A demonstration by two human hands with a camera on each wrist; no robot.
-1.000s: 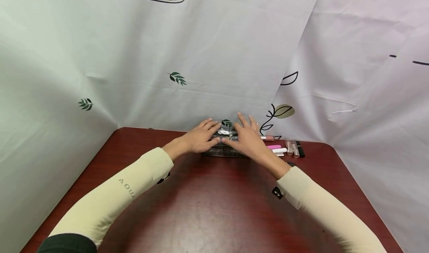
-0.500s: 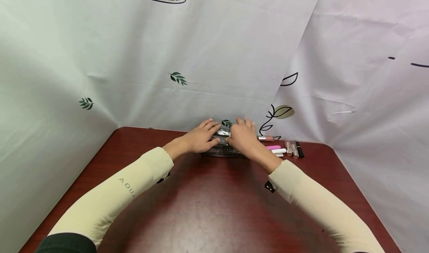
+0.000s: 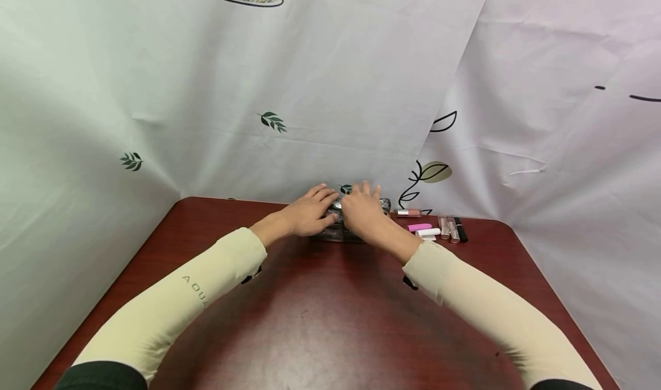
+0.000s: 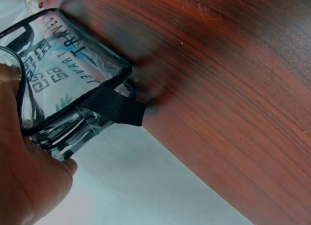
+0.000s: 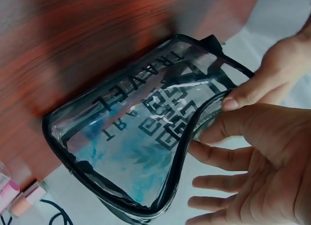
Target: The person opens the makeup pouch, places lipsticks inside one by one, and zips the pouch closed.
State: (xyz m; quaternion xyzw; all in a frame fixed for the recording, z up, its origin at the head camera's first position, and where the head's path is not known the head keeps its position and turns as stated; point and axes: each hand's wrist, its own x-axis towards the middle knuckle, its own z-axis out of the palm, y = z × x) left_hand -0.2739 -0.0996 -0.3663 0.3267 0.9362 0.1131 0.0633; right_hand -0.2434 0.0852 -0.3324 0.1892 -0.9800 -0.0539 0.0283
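A clear plastic travel pouch (image 3: 335, 235) with black trim stands at the table's far side, mostly covered by both hands in the head view. Its printed lettering shows in the right wrist view, where the pouch (image 5: 121, 123) has a bowed upper edge. My left hand (image 3: 310, 213) holds the pouch's left end, thumb on the near side and fingers over the top. The thumb and index finger of my right hand (image 5: 277, 162) pinch the upper edge close to the left thumb; the other fingers are spread. Whether a zipper pull is between them is hidden.
Right of the pouch lie a pink tube (image 3: 419, 227), a white tube (image 3: 428, 233) and a lip gloss tube (image 3: 409, 213). Further right are clear tubes (image 3: 448, 229) and a black tube (image 3: 461, 229). A white printed curtain (image 3: 330, 92) rises behind the dark red table (image 3: 320, 321).
My right hand has moved left along the pouch's top toward my left hand, its spread fingers drawing in to a pinch. The pouch's right end is now uncovered. The left hand stays put.
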